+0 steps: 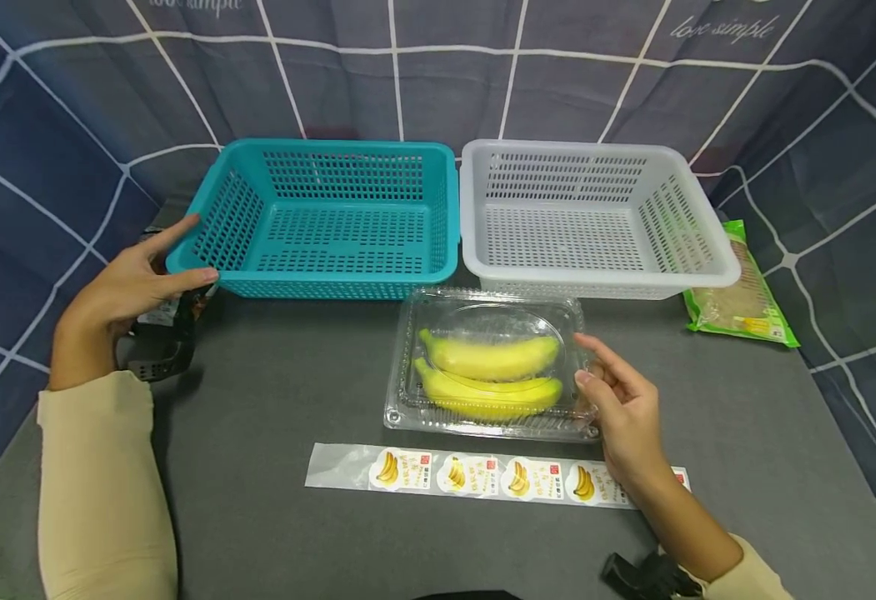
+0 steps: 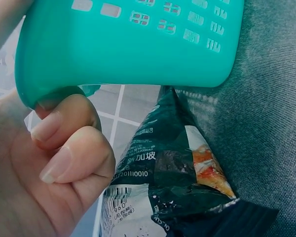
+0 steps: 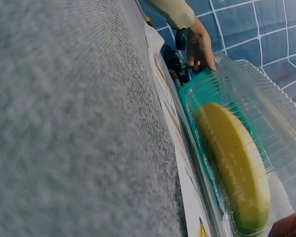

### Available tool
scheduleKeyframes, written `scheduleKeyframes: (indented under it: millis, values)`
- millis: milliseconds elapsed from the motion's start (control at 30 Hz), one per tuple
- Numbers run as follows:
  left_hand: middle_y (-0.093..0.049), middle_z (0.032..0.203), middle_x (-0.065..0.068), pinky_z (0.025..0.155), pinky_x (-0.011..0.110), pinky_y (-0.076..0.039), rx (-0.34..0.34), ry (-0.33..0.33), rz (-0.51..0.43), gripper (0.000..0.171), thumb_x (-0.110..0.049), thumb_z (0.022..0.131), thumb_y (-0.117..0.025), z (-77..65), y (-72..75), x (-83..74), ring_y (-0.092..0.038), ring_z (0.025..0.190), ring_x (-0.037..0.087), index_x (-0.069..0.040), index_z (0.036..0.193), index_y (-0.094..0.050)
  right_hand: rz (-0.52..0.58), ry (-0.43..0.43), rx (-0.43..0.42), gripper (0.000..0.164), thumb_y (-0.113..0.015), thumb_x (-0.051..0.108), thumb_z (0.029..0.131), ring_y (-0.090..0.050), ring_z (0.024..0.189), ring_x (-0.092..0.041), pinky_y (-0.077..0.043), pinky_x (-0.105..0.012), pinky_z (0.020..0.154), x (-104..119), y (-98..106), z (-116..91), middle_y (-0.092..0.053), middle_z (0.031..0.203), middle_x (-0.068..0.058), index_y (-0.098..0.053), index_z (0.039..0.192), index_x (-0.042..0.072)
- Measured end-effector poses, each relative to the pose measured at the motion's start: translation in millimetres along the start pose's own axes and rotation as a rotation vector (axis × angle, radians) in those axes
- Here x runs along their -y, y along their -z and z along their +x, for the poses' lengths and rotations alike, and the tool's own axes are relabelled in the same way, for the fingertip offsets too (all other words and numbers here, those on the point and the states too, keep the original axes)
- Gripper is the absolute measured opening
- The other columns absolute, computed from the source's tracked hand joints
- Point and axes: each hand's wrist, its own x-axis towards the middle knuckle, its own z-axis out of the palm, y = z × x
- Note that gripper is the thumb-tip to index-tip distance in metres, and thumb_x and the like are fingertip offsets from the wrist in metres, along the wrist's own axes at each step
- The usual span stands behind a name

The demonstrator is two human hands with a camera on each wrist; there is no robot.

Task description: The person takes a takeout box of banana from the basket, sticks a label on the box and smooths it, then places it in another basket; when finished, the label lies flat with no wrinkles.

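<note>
My left hand grips the left end of an empty teal plastic basket. In the left wrist view, its fingers curl under the basket's rim. At the right edge of a clear plastic clamshell box, my right hand holds the side with thumb and fingers. The box is closed over yellow bananas and rests on the table. In the right wrist view, only fingertips show beside the box, which holds a banana.
A white basket stands right of the teal one, with a green-edged bag beyond it. A strip of banana stickers lies in front of the box. Below my left hand is a dark packet. Checked cloth surrounds the table.
</note>
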Motion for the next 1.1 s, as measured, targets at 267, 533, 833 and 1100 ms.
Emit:
scheduleKeyframes:
  millis: [267, 533, 833, 1100]
  values:
    - [0.011, 0.169, 0.01, 0.105, 0.077, -0.023, 0.012, 0.035, -0.017, 0.086, -0.043, 0.099, -0.067, -1.1, -0.9, 0.4, -0.022, 0.142, 0.053, -0.055, 0.158, -0.005, -0.018, -0.003, 0.02, 0.041, -0.054, -0.017, 0.093, -0.048, 0.054, -0.012, -0.039, -0.022, 0.045, -8.7, 6.2, -0.6, -0.048, 0.067, -0.003, -0.06, 0.133, -0.012]
    - [-0.019, 0.164, 0.022, 0.097, 0.042, -0.048, -0.007, 0.006, 0.023, 0.09, -0.041, 0.101, -0.065, -5.7, -4.2, 2.8, -0.043, 0.129, 0.035, -0.043, 0.162, 0.001, -0.036, 0.008, 0.031, 0.042, -0.054, -0.017, 0.093, -0.049, 0.055, -0.01, -0.044, -0.02, 0.048, -18.0, 14.6, 1.3, -0.049, 0.069, -0.002, -0.06, 0.134, -0.011]
    - [-0.045, 0.103, 0.019, 0.066, 0.037, -0.029, -0.432, -0.098, 0.344, 0.082, -0.043, 0.094, -0.073, -56.3, -27.5, -26.6, -0.038, 0.085, 0.029, -0.013, 0.16, -0.035, -0.012, 0.027, 0.058, 0.043, -0.055, -0.019, 0.092, -0.051, 0.057, -0.012, -0.049, -0.022, 0.05, -19.9, 18.7, 3.4, -0.05, 0.07, -0.004, -0.059, 0.134, -0.012]
    - [-0.051, 0.084, -0.008, 0.067, 0.025, -0.036, -0.187, -0.609, 0.367, 0.034, -0.019, 0.09, -0.082, -86.1, -108.1, -82.6, -0.045, 0.074, 0.006, -0.022, 0.122, -0.07, -0.02, 0.03, 0.041, 0.044, -0.054, -0.02, 0.092, -0.048, 0.057, -0.012, -0.048, -0.021, 0.05, -19.1, 19.4, 3.2, -0.047, 0.069, -0.004, -0.058, 0.135, -0.013]
